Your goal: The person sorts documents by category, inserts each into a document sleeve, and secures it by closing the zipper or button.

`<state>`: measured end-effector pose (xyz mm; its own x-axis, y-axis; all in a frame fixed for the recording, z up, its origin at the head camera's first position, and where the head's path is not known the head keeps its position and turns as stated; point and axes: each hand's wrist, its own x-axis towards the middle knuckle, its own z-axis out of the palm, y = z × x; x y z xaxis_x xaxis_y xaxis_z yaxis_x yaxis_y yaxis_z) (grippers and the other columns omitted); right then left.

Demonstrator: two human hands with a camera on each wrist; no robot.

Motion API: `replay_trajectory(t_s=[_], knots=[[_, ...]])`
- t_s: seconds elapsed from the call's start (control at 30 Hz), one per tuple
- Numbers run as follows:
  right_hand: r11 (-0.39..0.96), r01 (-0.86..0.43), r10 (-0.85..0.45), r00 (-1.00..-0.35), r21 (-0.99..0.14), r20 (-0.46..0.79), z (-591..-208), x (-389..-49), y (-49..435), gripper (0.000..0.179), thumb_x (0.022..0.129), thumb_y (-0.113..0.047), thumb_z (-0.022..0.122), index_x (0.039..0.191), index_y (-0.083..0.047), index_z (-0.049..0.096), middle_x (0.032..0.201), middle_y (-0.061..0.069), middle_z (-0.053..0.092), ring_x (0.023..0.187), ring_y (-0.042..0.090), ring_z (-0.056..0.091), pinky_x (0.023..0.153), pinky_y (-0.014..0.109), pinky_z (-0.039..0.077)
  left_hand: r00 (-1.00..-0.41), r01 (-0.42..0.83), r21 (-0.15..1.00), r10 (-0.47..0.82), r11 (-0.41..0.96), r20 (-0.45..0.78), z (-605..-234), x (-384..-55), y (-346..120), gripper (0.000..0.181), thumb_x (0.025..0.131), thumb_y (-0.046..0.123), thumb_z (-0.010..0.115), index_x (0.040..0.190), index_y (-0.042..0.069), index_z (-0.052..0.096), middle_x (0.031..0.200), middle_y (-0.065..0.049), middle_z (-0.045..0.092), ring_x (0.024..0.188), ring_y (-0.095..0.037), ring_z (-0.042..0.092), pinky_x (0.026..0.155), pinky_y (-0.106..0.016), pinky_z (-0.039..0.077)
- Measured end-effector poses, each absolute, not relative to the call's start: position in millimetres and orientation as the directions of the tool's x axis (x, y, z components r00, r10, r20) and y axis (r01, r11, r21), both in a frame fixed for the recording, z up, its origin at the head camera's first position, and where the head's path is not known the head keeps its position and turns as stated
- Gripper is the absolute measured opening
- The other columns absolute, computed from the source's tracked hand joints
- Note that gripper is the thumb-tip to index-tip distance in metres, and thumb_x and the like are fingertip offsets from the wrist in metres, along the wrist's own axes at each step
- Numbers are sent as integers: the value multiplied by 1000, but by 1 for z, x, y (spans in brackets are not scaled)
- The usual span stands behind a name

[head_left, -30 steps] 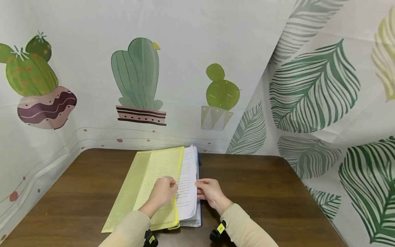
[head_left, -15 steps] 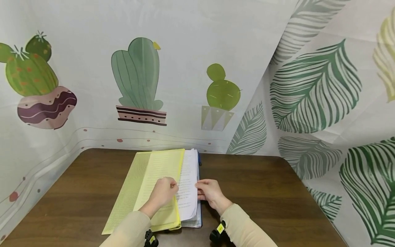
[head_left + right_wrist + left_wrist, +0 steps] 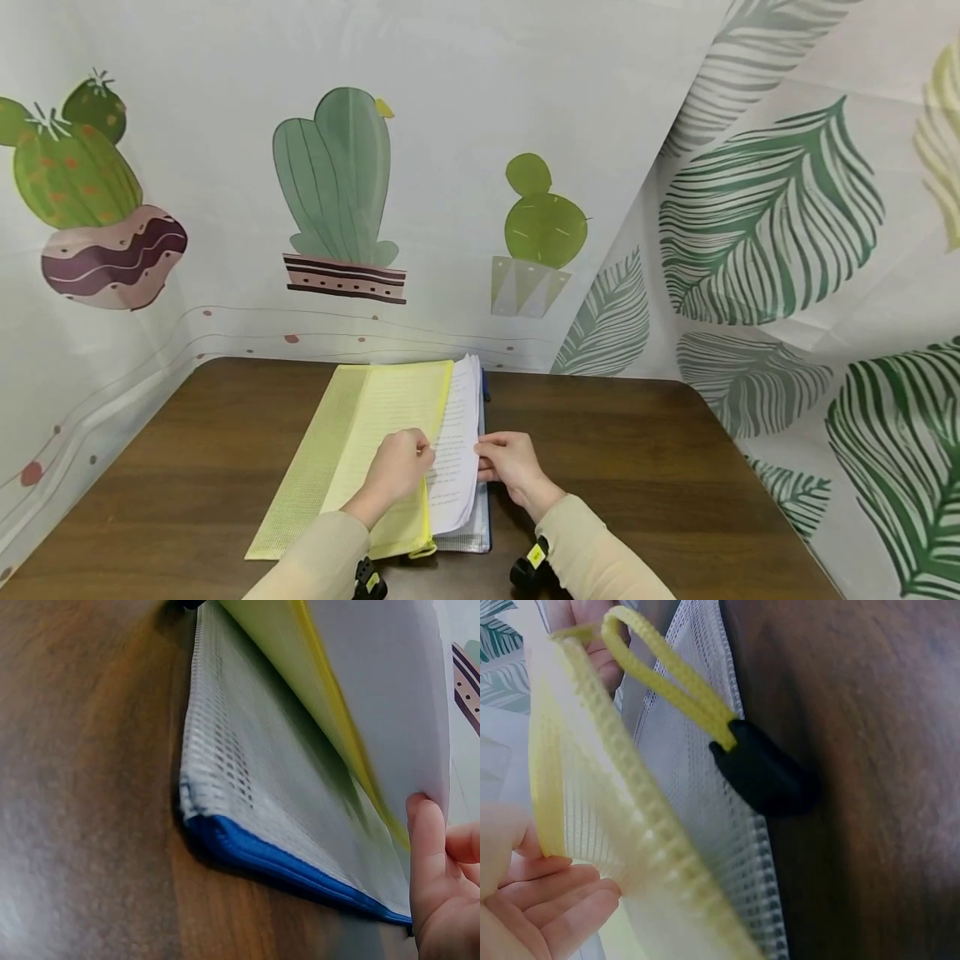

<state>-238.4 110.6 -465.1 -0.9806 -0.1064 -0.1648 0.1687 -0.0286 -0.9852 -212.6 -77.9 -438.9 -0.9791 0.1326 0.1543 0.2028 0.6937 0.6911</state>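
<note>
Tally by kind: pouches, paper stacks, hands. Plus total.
Pouches: 2 (translucent yellow mesh pouch, blue-edged white mesh pouch)
Paper stacks: 1 (white printed paper stack; sheet count unclear)
Hands: 2 (bare left hand, bare right hand)
Total: 5

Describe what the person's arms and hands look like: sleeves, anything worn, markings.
The left sleeve and right sleeve are plain, pale beige and long. By each cuff sits a small black device with a yellow label, its print too small to read. The left hand and right hand show no gloves.
</note>
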Motion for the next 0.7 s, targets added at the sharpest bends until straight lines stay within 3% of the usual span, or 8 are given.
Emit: replay_trajectory(t_s=[0.17, 0.7], knots=[[-35, 178, -101, -980, -983, -174, -467, -239, 109, 29, 85, 2, 60, 110, 17, 58, 68, 3, 64, 55, 8, 62, 52, 24, 55, -976, 215, 670, 144, 710, 160, -438, -211, -76, 19, 87, 3, 53, 69, 9, 51, 57, 2, 43, 46, -7, 31, 43, -17, 27], [-35, 193, -118, -975, -981, -188, -470, -239, 104, 31, 86, -4, 63, 111, 14, 58, 71, 3, 65, 56, 8, 63, 52, 24, 55, -966, 256, 661, 155, 706, 208, -438, -213, -73, 14, 83, 2, 54, 70, 9, 55, 60, 2, 49, 48, -7, 38, 45, -19, 32]])
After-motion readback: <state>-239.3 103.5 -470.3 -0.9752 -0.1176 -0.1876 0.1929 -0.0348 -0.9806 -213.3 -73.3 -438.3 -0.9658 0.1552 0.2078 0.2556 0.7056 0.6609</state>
